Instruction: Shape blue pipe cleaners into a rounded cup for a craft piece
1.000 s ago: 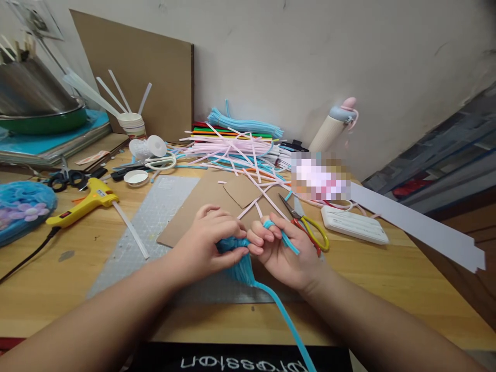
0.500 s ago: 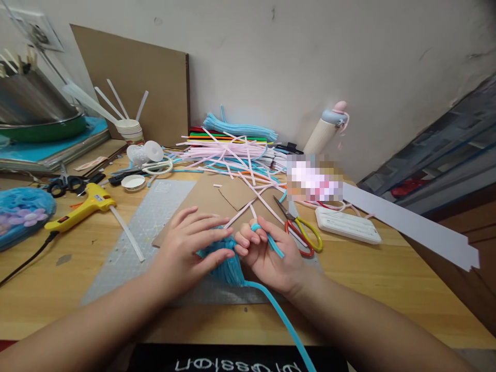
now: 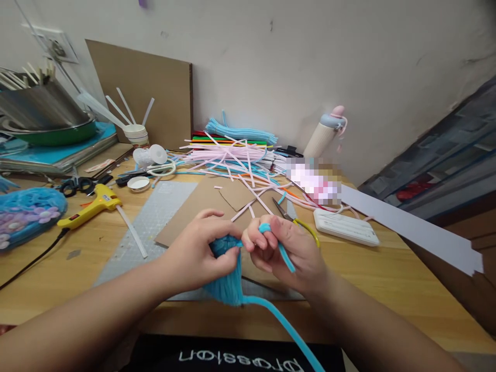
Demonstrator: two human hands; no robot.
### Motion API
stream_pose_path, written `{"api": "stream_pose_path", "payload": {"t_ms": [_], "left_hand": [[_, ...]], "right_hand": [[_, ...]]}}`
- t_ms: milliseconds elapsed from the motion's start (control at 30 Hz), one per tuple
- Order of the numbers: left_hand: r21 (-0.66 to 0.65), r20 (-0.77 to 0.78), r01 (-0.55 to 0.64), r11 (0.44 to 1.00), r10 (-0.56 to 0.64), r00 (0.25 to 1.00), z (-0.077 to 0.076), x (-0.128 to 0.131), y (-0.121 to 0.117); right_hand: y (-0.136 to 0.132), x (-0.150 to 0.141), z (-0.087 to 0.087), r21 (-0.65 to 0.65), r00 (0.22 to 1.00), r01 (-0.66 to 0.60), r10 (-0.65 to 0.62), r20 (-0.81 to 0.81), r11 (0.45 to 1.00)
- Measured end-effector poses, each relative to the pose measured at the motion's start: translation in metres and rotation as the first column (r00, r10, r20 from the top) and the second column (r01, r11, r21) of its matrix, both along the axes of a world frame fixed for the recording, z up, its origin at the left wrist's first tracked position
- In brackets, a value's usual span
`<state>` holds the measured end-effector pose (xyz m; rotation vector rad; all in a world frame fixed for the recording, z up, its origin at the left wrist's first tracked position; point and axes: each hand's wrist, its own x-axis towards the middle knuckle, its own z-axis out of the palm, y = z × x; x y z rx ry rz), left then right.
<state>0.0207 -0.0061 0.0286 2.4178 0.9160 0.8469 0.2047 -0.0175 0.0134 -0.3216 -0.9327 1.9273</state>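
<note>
My left hand (image 3: 205,248) is closed around the top of a blue bundle of pipe cleaners (image 3: 225,281), thumb and fingers pinching its upper right edge. One long blue pipe cleaner (image 3: 281,319) trails from the bundle's lower corner toward the bottom right. Close beside it, my right hand (image 3: 292,253) grips a blue pipe cleaner end (image 3: 287,257), which loops over the fingers under the thumb. Whether that end joins the bundle is hidden by the fingers. Both hands are above a piece of cardboard (image 3: 186,212) on a grey cutting mat (image 3: 155,201).
A yellow glue gun (image 3: 91,206) with a glue stick lies left, near a blue piece with flowers (image 3: 34,217). Scissors (image 3: 306,227) lie partly behind my right hand. Pink pipe cleaners (image 3: 220,155) are heaped at the back. A white power bank-like box (image 3: 344,227) and a bottle (image 3: 323,132) stand right.
My left hand has gone from spread fingers to a pinch on the blue bundle. My right hand has shifted slightly right, still holding the pipe cleaner end. The view has tilted a little.
</note>
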Motion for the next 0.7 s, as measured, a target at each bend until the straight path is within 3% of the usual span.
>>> {"api": "stream_pose_path", "payload": {"t_ms": [133,300,433,700], "left_hand": [[0.034,0.008,0.044,0.998,-0.044,0.999,0.016,0.008,-0.008],[0.095,-0.049,0.097,0.991,-0.093,0.995,0.034,0.008,-0.014],[0.133,-0.182,0.161,0.978,-0.136,0.974,0.049,0.005,-0.021],[0.091,-0.285,0.308,0.947,-0.272,0.919,0.061,0.000,-0.030]], "right_hand": [[-0.007,0.005,0.013,0.029,0.999,-0.018,0.019,-0.035,0.999],[-0.018,0.007,0.037,-0.178,0.989,-0.102,0.082,-0.120,0.979],[-0.031,0.008,0.060,-0.395,0.992,-0.053,0.093,0.083,0.917],[-0.052,0.015,0.069,-0.388,0.959,-0.037,0.142,0.245,0.921]]}}
